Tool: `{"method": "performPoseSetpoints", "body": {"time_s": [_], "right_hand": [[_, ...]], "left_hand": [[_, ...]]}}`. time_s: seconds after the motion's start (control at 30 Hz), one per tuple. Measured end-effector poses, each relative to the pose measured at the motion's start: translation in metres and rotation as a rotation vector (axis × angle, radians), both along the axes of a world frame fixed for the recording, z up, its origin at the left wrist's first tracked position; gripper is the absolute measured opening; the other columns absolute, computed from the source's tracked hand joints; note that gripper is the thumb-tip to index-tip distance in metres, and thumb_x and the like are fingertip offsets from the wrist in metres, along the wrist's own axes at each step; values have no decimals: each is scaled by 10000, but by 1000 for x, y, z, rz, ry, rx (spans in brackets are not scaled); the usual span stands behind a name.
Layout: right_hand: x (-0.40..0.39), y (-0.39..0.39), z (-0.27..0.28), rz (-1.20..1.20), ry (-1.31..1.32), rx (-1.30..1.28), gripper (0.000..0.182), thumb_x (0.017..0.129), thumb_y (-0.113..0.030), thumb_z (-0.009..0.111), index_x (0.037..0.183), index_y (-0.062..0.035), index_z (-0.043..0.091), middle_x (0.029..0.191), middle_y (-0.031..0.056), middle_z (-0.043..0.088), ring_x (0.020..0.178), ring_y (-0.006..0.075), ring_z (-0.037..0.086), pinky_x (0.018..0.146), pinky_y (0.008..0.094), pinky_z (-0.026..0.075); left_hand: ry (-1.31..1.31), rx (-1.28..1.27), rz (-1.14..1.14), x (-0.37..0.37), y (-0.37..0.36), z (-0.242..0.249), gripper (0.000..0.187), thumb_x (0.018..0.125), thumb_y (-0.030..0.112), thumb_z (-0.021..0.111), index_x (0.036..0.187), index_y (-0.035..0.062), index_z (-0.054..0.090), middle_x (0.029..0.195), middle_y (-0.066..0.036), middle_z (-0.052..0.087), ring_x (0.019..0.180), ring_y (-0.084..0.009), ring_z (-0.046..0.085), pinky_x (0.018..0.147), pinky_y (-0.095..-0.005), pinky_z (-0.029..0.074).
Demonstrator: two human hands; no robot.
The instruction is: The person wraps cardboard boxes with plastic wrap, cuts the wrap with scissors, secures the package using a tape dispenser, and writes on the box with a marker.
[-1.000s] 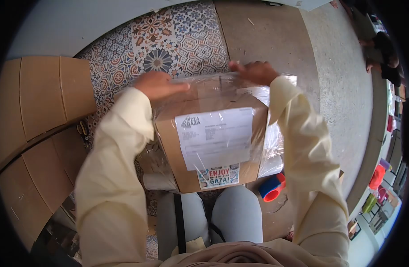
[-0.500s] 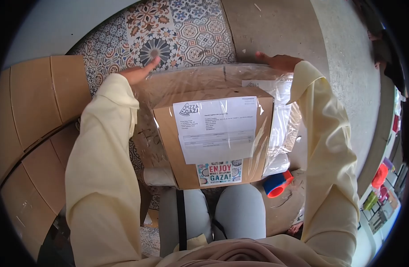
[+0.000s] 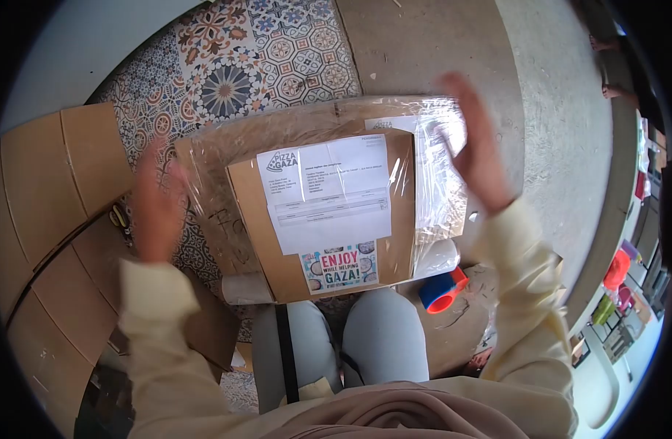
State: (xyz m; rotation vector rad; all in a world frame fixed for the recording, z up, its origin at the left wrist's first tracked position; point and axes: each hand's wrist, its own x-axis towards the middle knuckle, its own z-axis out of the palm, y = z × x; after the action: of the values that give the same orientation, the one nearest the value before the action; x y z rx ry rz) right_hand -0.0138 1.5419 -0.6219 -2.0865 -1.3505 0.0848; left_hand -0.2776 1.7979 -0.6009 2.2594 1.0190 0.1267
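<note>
A cardboard box wrapped in clear plastic film lies in front of my knees, on top of a wider wrapped box. A printed paper headed "PIZZA GAZA" and a colourful sticker show through the film on its top. My left hand, blurred, is raised beside the left end of the wider box with fingers stretched out. On the other side my right hand is open, fingers extended, overlapping the shiny film at the right end. Neither hand holds anything.
A blue and red tape dispenser lies right of my knees. Large cardboard sheets stand at the left, with yellow-and-black scissors handles by them. Patterned tiles cover the floor ahead. Another person's feet show at the far right.
Both hands have come back from the far edge of the wrapped boxes and now stand out at the left and right sides. The view has shifted slightly.
</note>
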Motion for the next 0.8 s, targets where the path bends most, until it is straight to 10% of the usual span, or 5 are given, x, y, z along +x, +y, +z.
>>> {"method": "performPoseSetpoints", "body": {"time_s": [0.1,0.5,0.8], "right_hand": [[-120,-5,12,-47,-28,-460,603,720,-522,480,1253,-273,347,1352,116,194,1236,397,117,875,658,102],[-205,-48,0,-213,-112,-301,546,769,-482,424,1261,-268,323,1363,103,170,1247,363,120,922,618,76],[-211,-86,-49,-131,-374,-197,461,787,-472,400,1222,-321,368,1312,14,304,1211,264,255,908,543,150]], "left_hand": [[-98,92,-342,-16,-126,-12,536,792,460,437,1211,126,400,1257,-171,337,1172,-368,275,939,-481,197],[61,458,-240,-47,-204,-28,590,757,507,425,1272,238,318,1351,-105,207,1239,-361,147,941,-570,54],[-75,710,-310,-51,-203,-67,716,587,597,574,1212,295,398,1288,-1,351,1172,-288,327,936,-498,239]]}}
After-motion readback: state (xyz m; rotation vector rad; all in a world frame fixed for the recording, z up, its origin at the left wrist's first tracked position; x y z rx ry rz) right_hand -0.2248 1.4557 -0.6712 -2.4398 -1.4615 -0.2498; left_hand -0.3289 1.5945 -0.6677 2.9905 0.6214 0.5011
